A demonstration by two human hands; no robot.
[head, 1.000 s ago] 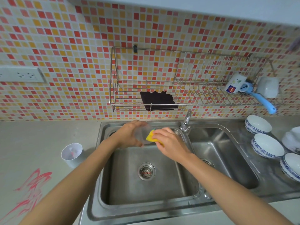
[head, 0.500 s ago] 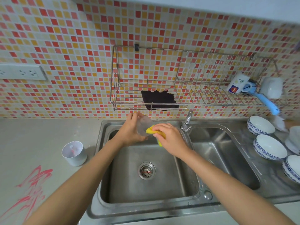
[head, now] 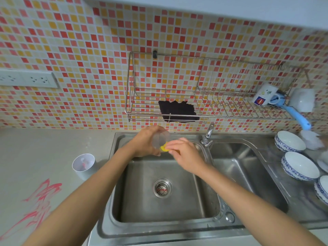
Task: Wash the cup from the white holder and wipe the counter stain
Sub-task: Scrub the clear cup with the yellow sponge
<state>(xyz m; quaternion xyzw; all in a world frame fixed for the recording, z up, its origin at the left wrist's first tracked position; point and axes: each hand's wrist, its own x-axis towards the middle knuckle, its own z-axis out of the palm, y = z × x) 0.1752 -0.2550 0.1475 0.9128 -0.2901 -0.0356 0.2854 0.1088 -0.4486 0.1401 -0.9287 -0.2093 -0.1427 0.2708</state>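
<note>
Red and yellow mosaic tiles back a grey counter and a steel double sink. On the wire rack a white mug carries a red-and-blue sticker, its writing too small to read. Over the left basin the left hand wraps round a clear cup, fingers hiding much of it. The right hand pinches a yellow sponge at its mouth. The white holder, contents blurry, stands left of the sink near a pink stain.
</note>
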